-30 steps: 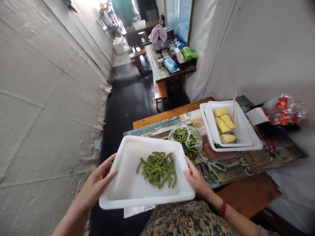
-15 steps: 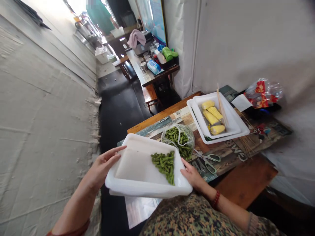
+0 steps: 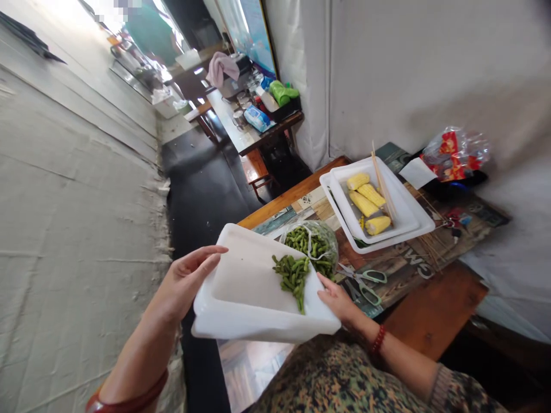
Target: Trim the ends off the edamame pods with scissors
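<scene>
Between my two hands I hold a white plastic tray (image 3: 247, 269), tilted down toward the right. Green edamame pods (image 3: 291, 278) lie heaped at its right end. My left hand (image 3: 183, 281) grips the left rim, thumb and fingers over the edge. On the right wall my right hand (image 3: 338, 298) is closed, its lower fingers hidden behind the tray. Just beyond the tray stands a clear plastic bag (image 3: 329, 238) full of more edamame. A pair of scissors (image 3: 365, 281) with pale green handles lies beside my right hand.
On the wooden table (image 3: 275, 221), stacked white trays (image 3: 413, 215) hold corn pieces (image 3: 365, 198) and wooden sticks. Clear-and-red packaging (image 3: 454, 155) and loose skewers lie to the right. A rough wall (image 3: 77, 229) runs along the left. Someone in green (image 3: 150, 34) stands far back.
The tray has tipped more steeply to the right, its left end raised by my left hand. The pods have slid into a tighter heap at the right. The view has shifted slightly.
</scene>
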